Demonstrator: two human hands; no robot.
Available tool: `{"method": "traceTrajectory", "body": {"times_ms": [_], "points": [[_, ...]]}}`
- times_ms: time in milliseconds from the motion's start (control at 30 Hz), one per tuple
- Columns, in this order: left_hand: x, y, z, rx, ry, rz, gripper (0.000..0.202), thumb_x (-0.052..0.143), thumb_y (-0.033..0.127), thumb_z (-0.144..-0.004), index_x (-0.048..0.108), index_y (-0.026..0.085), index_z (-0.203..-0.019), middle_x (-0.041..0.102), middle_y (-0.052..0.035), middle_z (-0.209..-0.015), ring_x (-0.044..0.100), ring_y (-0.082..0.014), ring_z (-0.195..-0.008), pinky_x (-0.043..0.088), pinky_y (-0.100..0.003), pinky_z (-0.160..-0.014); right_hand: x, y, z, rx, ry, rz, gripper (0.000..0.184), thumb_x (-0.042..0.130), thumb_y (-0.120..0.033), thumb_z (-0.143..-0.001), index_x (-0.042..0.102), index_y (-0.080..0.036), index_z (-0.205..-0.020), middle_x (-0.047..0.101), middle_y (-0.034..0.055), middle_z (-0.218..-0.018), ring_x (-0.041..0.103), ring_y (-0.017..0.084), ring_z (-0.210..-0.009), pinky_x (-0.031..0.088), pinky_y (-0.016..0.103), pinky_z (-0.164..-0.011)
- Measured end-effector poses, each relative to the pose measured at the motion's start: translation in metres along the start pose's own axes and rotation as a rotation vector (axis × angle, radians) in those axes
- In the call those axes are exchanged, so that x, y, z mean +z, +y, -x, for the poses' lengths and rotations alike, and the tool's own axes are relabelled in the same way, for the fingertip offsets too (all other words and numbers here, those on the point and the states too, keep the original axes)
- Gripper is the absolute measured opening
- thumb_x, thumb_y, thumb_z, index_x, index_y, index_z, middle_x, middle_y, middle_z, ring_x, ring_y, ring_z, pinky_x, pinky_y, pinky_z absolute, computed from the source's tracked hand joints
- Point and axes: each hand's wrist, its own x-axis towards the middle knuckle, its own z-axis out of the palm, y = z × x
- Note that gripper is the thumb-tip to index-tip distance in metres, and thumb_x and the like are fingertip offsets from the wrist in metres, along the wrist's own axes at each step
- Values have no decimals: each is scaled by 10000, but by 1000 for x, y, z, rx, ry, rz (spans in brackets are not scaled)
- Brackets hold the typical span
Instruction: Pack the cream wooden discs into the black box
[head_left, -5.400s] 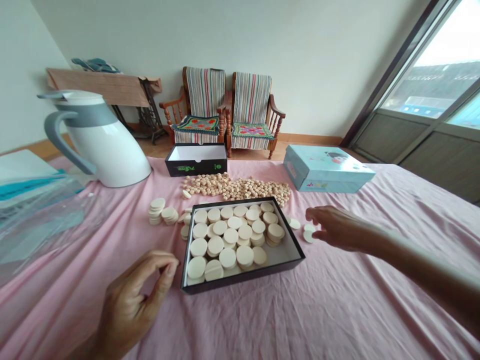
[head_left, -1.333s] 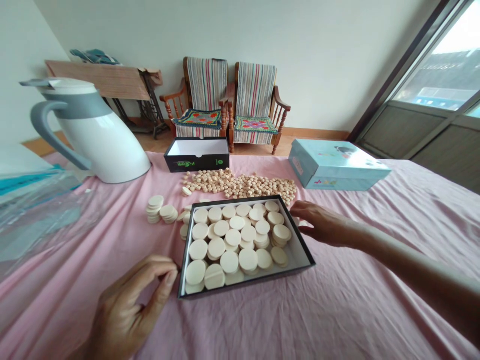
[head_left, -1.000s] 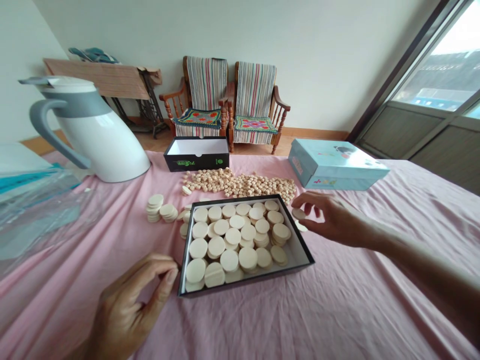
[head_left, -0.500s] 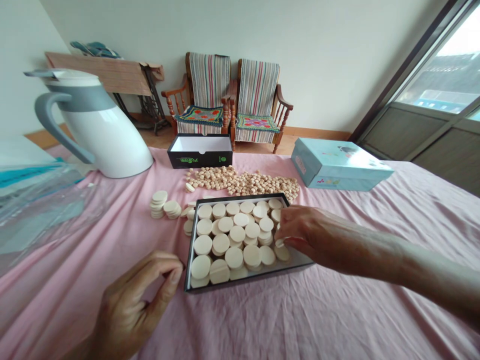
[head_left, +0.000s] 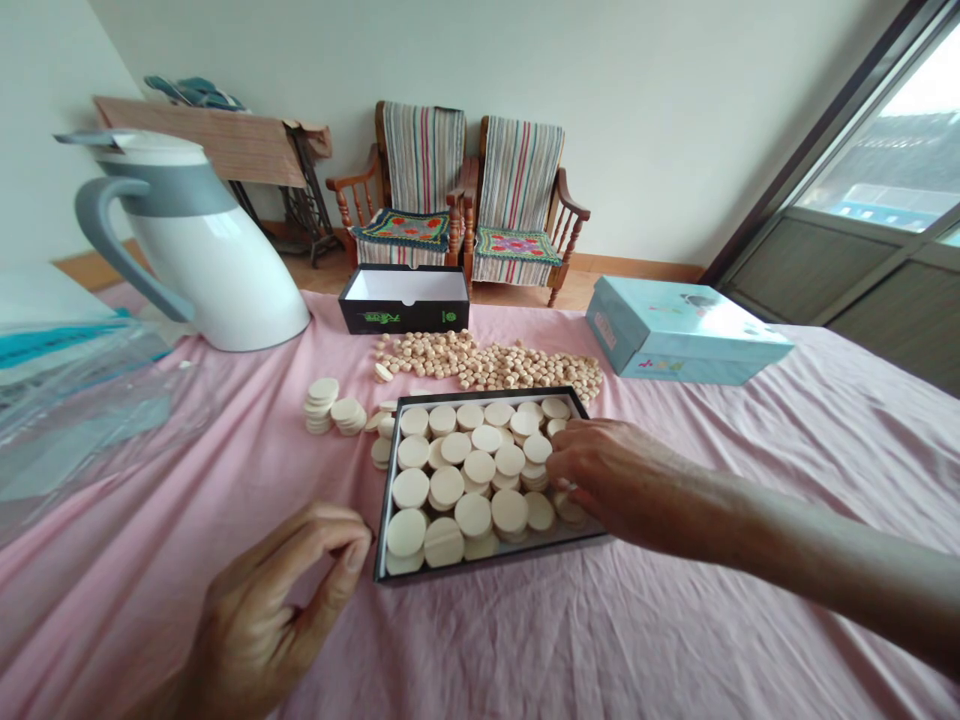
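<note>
A shallow black-rimmed box point(head_left: 491, 562) with white inner walls stands in front of me, filled with round pale wooden discs point(head_left: 473, 515) in overlapping stacks. My right hand point(head_left: 596, 468) reaches into its right end, fingers curled down over the discs there. A pale disc edge shows at those fingertips, mostly hidden by the hand. My left hand point(head_left: 277, 600) hovers beside the box's near left corner, index finger and thumb bent together, with nothing visible between them. Small stacks of discs point(head_left: 322, 403) stand on the cloth left of the box.
Behind the box lies a long heap of small wooden pieces point(head_left: 517, 366). Farther back are a black open box point(head_left: 405, 317) and a light blue lidded box point(head_left: 686, 330). A white and grey jug point(head_left: 225, 270) and clear plastic bags point(head_left: 82, 420) are at left, on the pink cloth point(head_left: 675, 620).
My right hand has shifted slightly left and lower within the box's right end. My left hand keeps its pose. The whole view has moved a little.
</note>
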Motion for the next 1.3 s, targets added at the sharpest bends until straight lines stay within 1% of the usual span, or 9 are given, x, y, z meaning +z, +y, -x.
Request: {"method": "traceTrajectory", "body": {"times_ms": [200, 367, 467, 633, 767, 933, 1000, 1167, 1300], "points": [[-1, 1, 0, 5, -3, 12, 61, 520, 152, -846, 556, 192, -876, 638, -2, -768, 630, -119, -694, 492, -183, -669, 0, -2, 4, -86, 27, 14, 164, 541, -89, -792, 680, -159, -739, 675, 76, -742, 622, 184, -728, 426, 285, -640], [-2, 0, 2, -10, -6, 27, 62, 531, 147, -836, 565, 189, -866, 643, 0, -765, 633, -117, -691, 493, -181, -674, -7, 5, 5, -38, 79, -10, 136, 567, -103, -783, 662, -161, -704, 665, 72, -731, 623, 177, -733, 416, 277, -644], [-3, 0, 2, -19, -9, 31, 60, 528, 148, -839, 562, 191, -863, 638, 5, -766, 632, -112, -695, 488, -175, -676, -9, 7, 3, -59, 36, 17, 127, 583, -103, -767, 674, -164, -703, 668, 74, -704, 624, 186, -720, 407, 280, -627], [-2, 2, 0, 1, 2, 26, 57, 521, 154, -848, 555, 192, -873, 631, 2, -775, 627, -113, -706, 487, -176, -682, -7, 3, -1, -121, -45, 56, 123, 605, -82, -719, 668, -162, -650, 671, 66, -663, 619, 187, -676, 400, 282, -607], [-1, 1, 1, -3, -10, 26, 56, 521, 156, -854, 554, 192, -881, 629, -2, -781, 626, -113, -712, 485, -178, -685, -10, 6, -1, -84, 31, 19, 151, 560, -80, -755, 673, -152, -684, 679, 72, -712, 615, 182, -704, 408, 281, -631], [-1, -2, 4, -16, -13, 24, 52, 531, 170, -852, 556, 197, -888, 638, -4, -781, 631, -121, -718, 490, -183, -689, -20, 23, 10, 54, 166, -81, 215, 502, -90, -801, 682, -166, -711, 661, 56, -701, 594, 149, -698, 414, 264, -669], [-1, -2, 4, -15, -10, 26, 49, 533, 171, -849, 559, 198, -881, 640, -3, -773, 632, -120, -707, 491, -181, -681, -20, 28, 15, 55, 199, -82, 214, 511, -82, -792, 682, -172, -700, 654, 56, -694, 586, 152, -701, 413, 274, -686], [-2, -2, 3, -20, -9, 43, 47, 525, 172, -849, 565, 194, -861, 636, 1, -761, 630, -118, -695, 486, -178, -668, -10, 25, 21, -67, 116, -40, 227, 531, -60, -763, 652, -180, -612, 630, 46, -649, 560, 163, -702, 398, 308, -714], [-2, -1, 2, -17, -7, 44, 53, 526, 158, -848, 564, 193, -859, 629, 7, -763, 625, -106, -691, 481, -167, -673, -7, 22, 19, -40, 107, 11, 259, 510, -52, -780, 633, -173, -587, 624, 54, -641, 531, 168, -700, 381, 309, -696]]}}
